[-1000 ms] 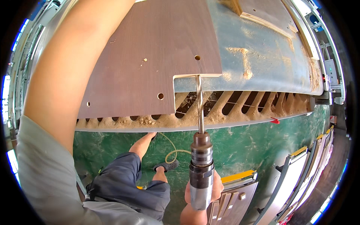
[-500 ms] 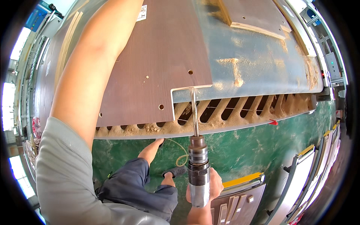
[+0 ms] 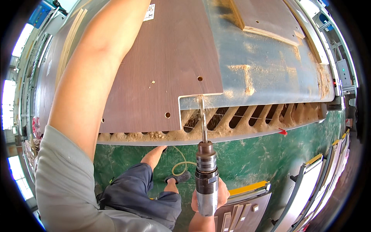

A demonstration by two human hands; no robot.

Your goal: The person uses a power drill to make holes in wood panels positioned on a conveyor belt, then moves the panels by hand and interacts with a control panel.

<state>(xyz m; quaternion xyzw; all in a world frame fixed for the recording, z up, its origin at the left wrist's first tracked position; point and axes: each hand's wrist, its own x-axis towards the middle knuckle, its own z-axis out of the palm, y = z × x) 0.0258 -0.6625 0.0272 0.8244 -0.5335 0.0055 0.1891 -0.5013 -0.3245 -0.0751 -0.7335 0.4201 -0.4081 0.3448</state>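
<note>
right hand (image 3: 222, 194): one, near, fingers wrapped around the body of a power drill (image 3: 207, 181); part of the grip hidden behind the tool.

power drill: one, black and silver, near the middle, pointing away to the far side.

drill bit (image 3: 204, 121): one, long, bare metal, tip at the far edge of a corner notch; depth, if any, cannot be told.

brown panel (image 3: 162, 58): one, wood-grained, notched at its near right corner, round holes near the edges; lying flat on a grey-blue bed (image 3: 274, 81), overhanging the slotted rim (image 3: 228, 121).

left arm (image 3: 96, 69): one, reaching across the panel to the far side; left hand beyond the view, state of its fingers cannot be told.

sawdust (image 3: 247, 79): in streaks on the bed, right of the panel, and thick along the rim.

second panel (image 3: 266, 17): one, brown, far right, pale layered edge.

hose (image 3: 173, 169): one, pale, looped above the green floor (image 3: 239, 152).

yellow-topped rack (image 3: 249, 187): one, near right, beside the drill.
</note>
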